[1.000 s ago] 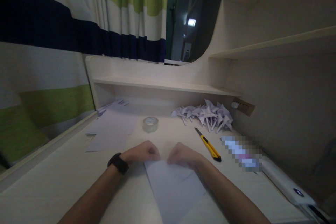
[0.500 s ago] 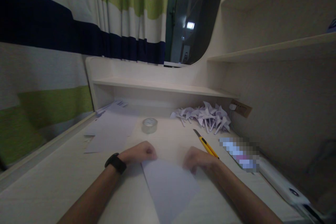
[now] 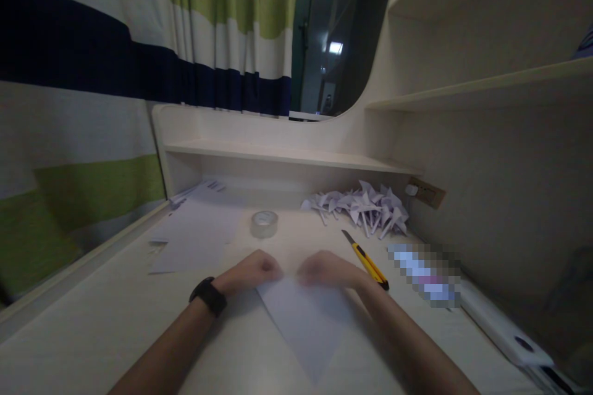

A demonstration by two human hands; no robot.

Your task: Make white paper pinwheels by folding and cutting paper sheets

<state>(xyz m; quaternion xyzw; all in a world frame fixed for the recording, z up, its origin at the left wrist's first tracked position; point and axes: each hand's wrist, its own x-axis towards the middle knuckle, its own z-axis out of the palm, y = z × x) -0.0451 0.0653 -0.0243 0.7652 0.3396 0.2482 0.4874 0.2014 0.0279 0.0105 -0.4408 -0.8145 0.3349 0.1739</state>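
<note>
Both fists are curled shut on the far edge of a white paper sheet (image 3: pixel 308 321) — the left hand (image 3: pixel 252 271) pressing its upper left corner, the right hand (image 3: pixel 327 270) beside it. The sheet lies low at centre frame on the desk (image 3: pixel 92 333), one corner pointing toward the viewer; the knuckles seem to pin it flat so a fold holds. A yellow utility knife (image 3: pixel 368 260) lies just right of the right hand, a tape roll (image 3: pixel 264 223) above centre, and folded paper pinwheels (image 3: pixel 364 207) are heaped at upper right — within reach, clear of the sheet.
</note>
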